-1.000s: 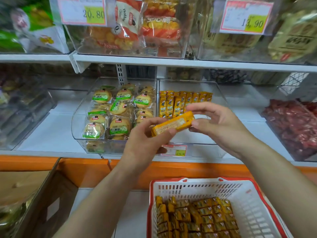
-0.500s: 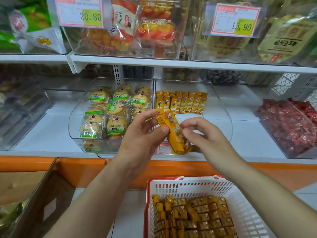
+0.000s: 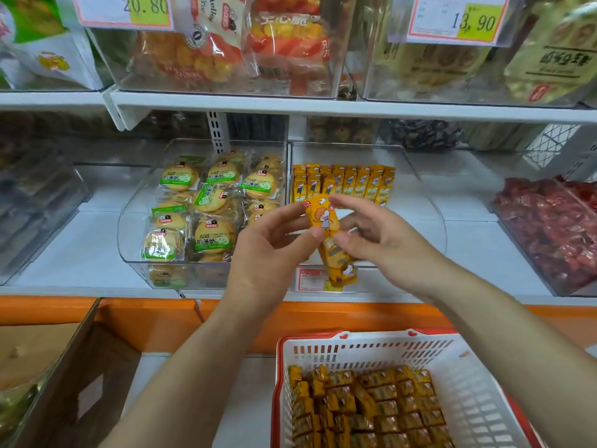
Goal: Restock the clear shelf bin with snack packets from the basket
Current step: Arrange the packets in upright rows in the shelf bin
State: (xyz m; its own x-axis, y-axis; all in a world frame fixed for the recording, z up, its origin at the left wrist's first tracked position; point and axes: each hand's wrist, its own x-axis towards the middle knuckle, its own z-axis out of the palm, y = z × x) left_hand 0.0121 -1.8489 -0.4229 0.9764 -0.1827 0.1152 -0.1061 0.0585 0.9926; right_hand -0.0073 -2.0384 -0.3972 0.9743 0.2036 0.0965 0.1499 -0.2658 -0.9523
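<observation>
A yellow snack packet stands nearly upright in front of the clear shelf bin. My left hand pinches it from the left and my right hand pinches it from the right. More yellow packets hang below my fingers. A row of the same yellow packets stands at the back of the bin. The white basket with a red rim sits below, with several packets packed in it.
A clear bin of round biscuits in green-labelled wraps sits left of the target bin. A bin of red sweets is at the right. The upper shelf carries bagged snacks and price tags. A cardboard box stands lower left.
The packet has turned from lying sideways between my hands to standing nearly upright with its printed face toward me. Both hands have stayed in front of the bin.
</observation>
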